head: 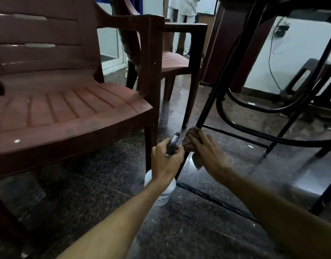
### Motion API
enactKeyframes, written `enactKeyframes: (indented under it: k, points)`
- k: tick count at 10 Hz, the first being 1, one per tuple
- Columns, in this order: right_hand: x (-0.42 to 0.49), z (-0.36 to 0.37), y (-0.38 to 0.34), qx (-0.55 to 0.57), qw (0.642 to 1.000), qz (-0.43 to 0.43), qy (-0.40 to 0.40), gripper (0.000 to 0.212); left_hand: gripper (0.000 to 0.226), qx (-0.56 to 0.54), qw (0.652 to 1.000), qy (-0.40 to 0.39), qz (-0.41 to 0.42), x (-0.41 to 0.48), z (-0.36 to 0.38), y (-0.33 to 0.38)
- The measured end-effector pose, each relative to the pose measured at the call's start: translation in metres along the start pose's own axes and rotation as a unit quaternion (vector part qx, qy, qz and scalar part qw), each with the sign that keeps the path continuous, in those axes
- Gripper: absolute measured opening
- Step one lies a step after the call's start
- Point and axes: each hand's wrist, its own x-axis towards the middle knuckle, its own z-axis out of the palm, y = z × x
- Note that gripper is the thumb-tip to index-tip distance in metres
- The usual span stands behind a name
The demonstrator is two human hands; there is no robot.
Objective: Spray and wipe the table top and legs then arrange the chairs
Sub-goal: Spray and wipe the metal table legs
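Brown plastic fills the left side: a big armchair (67, 109) stands on the dark speckled floor (105, 202) with its ribbed seat towards the camera. A second armchair (176, 60) of the same kind stands behind it, and far back beyond that is a person in pale clothes (187, 15). Low in the middle, the left hand (166, 157) is wrapped round the dark trigger head of a spray bottle (161, 189). The nozzle points up and away, and the white body hangs under the wrist, low over the floor; whether it touches cannot be told. Just beside the nozzle, a checked cloth (192, 139) is bunched round the slanting black table leg (226, 71). The right hand (207, 152) clamps it there, fingers curled over the fabric, a loose end dangling beneath the palm. That leg climbs from the floor, between the two hands, up to the dark table underside (254, 2) at the top edge. Further right comes the black metal frame (254, 109), a curved ring bar and straight crossbars tying the other legs together. By the white wall sits a dark stool (310, 75), with a cable (271, 62) hanging down the wall beside it.
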Motion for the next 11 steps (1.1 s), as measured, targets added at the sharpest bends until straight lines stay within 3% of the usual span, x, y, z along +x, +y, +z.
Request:
enactKeyframes:
  k: [1, 2, 3, 4, 5, 6, 7, 8, 9, 10, 11]
  points:
    - [0.025, -0.017, 0.01, -0.008, 0.996, -0.037, 0.086, 0.048, 0.029, 0.009, 1.0, -0.005, -0.002, 0.002, -0.004, -0.015]
    - [0.049, -0.044, 0.018, -0.008, 0.972, 0.077, 0.224, 0.056, 0.029, 0.021, 1.0, -0.02, 0.0, 0.0, -0.006, -0.028]
    - [0.012, -0.016, 0.002, 0.021, 0.994, -0.016, 0.102, 0.05, 0.033, 0.034, 0.999, -0.023, -0.006, -0.005, -0.006, -0.033]
    - [-0.02, 0.033, -0.006, -0.044, 0.989, -0.143, -0.002, 0.055, 0.037, 0.031, 0.999, -0.032, -0.003, -0.01, -0.005, -0.04]
    - [-0.004, 0.006, -0.01, 0.024, 0.986, -0.106, 0.125, 0.033, 0.042, 0.041, 0.998, -0.038, 0.001, -0.013, -0.002, -0.048]
    - [0.016, -0.001, 0.003, 0.034, 0.978, 0.015, 0.204, 0.045, 0.046, 0.048, 0.998, -0.037, -0.001, -0.021, -0.001, -0.058]
    - [-0.013, 0.042, -0.01, 0.038, 0.998, -0.035, 0.032, 0.052, 0.043, 0.05, 0.997, -0.047, -0.023, -0.028, -0.005, -0.07]
    - [-0.047, 0.085, -0.032, 0.002, 0.994, -0.061, -0.092, 0.066, 0.044, 0.062, 0.997, -0.046, -0.019, -0.032, -0.012, -0.074]
    - [-0.035, 0.08, -0.036, -0.005, 0.999, -0.002, -0.034, 0.071, 0.038, 0.073, 0.996, -0.046, -0.021, -0.035, -0.016, -0.083]
    - [-0.043, 0.097, -0.03, -0.019, 0.998, -0.04, -0.044, 0.072, 0.039, 0.082, 0.994, -0.056, -0.032, -0.041, -0.016, -0.089]
    - [-0.081, 0.112, -0.028, 0.028, 0.994, -0.057, -0.092, 0.032, 0.044, 0.079, 0.994, -0.064, -0.037, -0.047, -0.012, -0.084]
